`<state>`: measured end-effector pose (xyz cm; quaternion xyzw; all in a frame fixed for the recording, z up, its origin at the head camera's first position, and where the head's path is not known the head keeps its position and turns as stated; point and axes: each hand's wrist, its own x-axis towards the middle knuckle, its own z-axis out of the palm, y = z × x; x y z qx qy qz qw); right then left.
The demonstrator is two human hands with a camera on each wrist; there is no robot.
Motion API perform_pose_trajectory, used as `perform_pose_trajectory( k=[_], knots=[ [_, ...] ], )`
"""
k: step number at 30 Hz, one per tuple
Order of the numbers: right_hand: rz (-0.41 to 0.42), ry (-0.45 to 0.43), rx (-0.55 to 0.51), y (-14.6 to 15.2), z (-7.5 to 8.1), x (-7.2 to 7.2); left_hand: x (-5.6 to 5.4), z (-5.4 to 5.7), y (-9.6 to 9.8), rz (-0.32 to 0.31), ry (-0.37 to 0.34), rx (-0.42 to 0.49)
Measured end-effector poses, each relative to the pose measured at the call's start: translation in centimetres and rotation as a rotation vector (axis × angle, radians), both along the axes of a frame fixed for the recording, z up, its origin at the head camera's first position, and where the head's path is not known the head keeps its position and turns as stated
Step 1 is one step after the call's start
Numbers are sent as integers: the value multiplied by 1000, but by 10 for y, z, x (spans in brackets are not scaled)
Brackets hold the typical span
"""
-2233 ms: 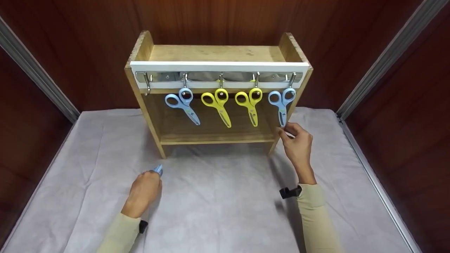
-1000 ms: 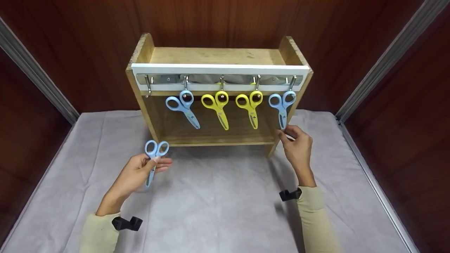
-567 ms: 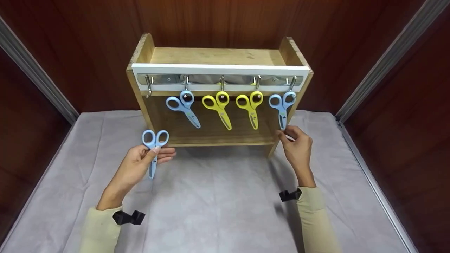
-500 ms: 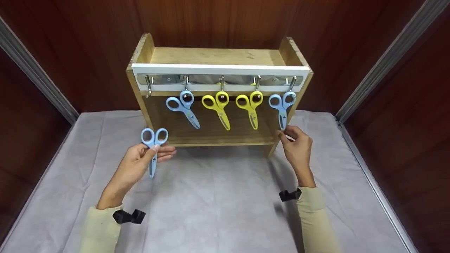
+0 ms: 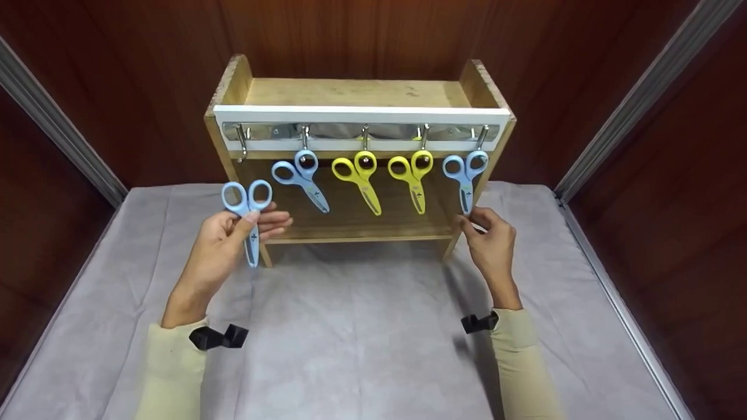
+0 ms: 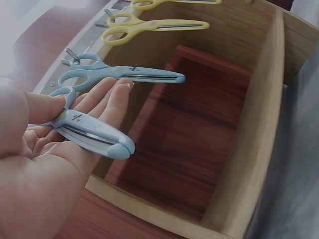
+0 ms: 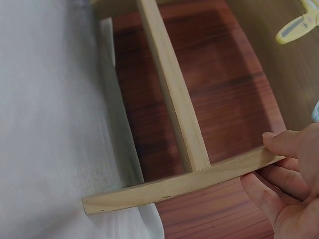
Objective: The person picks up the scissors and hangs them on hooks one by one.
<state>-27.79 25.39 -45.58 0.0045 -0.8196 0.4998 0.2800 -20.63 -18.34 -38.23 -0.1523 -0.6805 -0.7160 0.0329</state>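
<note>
My left hand (image 5: 213, 248) pinches a pair of light blue scissors (image 5: 252, 233) between thumb and fingers, handle loops up and blades down. It is just below the leftmost hook (image 5: 241, 143), which bears nothing. In the left wrist view the held scissors (image 6: 94, 134) lie across my fingers, close to the hanging blue scissors (image 6: 119, 73). My right hand (image 5: 493, 239) grips the right side panel of the wooden shelf (image 5: 362, 238). The right wrist view has my thumb on the panel's (image 7: 184, 181) inner face and fingers on its outer face.
Two yellow scissors (image 5: 366, 186) hang from middle hooks. Blue scissors hang on the second hook (image 5: 305, 137) and on the rightmost hook (image 5: 482, 138). A white rail (image 5: 362, 111) carries the hooks. Grey cloth (image 5: 350, 332) lies under the shelf, with dark wood-grain walls (image 5: 362, 35) around.
My left hand has turned over, bringing the blue scissors loops-up, and has risen from the cloth towards the leftmost hook. My right hand has stayed on the shelf's side panel.
</note>
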Motion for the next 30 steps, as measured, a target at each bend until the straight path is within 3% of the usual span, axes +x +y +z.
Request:
perform_pose_trajectory(
  k=[7, 15, 21, 30],
  knots=[
    [10, 1, -7, -1, 1, -1, -4, 12, 0, 43, 70, 93],
    [2, -4, -6, 1, 0, 0, -9, 20, 1, 30, 117, 132],
    [5, -6, -2, 1, -1, 0, -14, 21, -1, 49, 119, 171],
    [10, -7, 1, 0, -1, 1, -22, 18, -3, 72, 72, 149]
  ],
)
